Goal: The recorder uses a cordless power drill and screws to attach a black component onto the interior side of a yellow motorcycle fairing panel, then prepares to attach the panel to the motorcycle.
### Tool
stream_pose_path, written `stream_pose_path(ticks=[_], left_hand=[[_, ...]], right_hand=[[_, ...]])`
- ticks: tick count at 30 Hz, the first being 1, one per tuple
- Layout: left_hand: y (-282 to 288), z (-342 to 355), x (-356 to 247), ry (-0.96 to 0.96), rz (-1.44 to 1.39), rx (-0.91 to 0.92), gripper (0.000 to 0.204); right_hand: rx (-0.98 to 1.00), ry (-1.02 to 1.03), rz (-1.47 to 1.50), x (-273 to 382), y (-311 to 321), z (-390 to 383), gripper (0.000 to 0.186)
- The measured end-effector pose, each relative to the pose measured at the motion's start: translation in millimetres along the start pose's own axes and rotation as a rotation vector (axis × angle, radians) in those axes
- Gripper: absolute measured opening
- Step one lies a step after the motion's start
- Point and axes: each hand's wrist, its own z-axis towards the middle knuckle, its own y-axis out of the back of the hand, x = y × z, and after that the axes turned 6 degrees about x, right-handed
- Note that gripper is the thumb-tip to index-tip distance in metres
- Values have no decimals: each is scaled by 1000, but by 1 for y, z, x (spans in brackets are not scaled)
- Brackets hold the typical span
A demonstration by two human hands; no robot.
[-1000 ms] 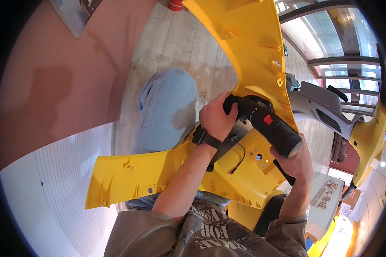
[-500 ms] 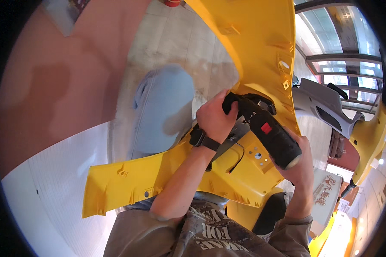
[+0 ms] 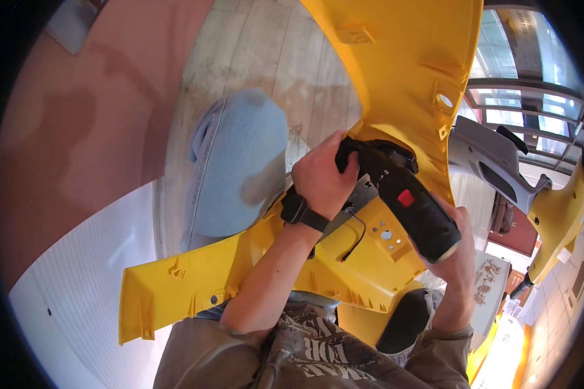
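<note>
A large curved yellow plastic panel (image 3: 409,65), with clips and holes on its inner side, lies across my lap and reaches up past the hands. A black cordless power drill (image 3: 412,207) with a red button slants over its middle. My right hand (image 3: 457,240) is wrapped around the drill from its right side, its fingers partly hidden. My left hand (image 3: 324,175), with a black watch on the wrist, is closed around the drill's front end. The drill's tip is hidden. A thin black cable (image 3: 357,243) hangs over the panel below the drill.
My knee in light blue jeans (image 3: 240,162) is left of the hands. A grey plastic part (image 3: 486,155) and a yellow part with a black grip (image 3: 558,207) stand at the right. A white box (image 3: 490,292) is beside my right forearm. Wood-look flooring (image 3: 253,45) lies beyond.
The view has shifted slightly, so the panel's upper part appears farther right. Both hands stay on the drill, which keeps nearly the same place against the panel.
</note>
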Motion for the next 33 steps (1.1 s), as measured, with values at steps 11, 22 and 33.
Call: stream_pose_path(ticks=[11, 22, 33], left_hand=[[-3, 3, 1, 49, 54, 16, 36], [-8, 1, 2, -23, 256, 5, 45], [-18, -36, -92, -575, 598, 233, 21]], right_hand=[[33, -115, -98, 0, 7, -9, 48], [-457, -31, 348, -38, -27, -126, 41], [-483, 88, 2018, -94, -108, -204, 54]])
